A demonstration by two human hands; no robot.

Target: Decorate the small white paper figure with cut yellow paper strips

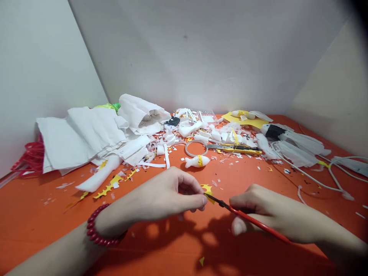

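Observation:
My left hand (pixel 181 195), with a dark red bead bracelet at the wrist, pinches a small piece of yellow paper (pixel 207 188) with a jagged edge. In my right hand (pixel 258 211) is a pair of red-handled scissors (pixel 253 221). Their dark blade tips meet the yellow paper beside my left fingertips. Just beyond my hands a small white fish shape (pixel 197 161) with a yellow band lies on the orange surface. A yellow scrap (pixel 202 261) lies near the front edge of view.
Behind the fish are a roll of tape (pixel 187 142), a yellow craft knife (pixel 241 149) and heaped white scraps. White sheets (pixel 83 138) and red cord (pixel 28 157) lie left. At right are yellow paper (pixel 253 122), a black-and-white figure (pixel 276 132) and a white cable (pixel 304 177). Walls enclose the table.

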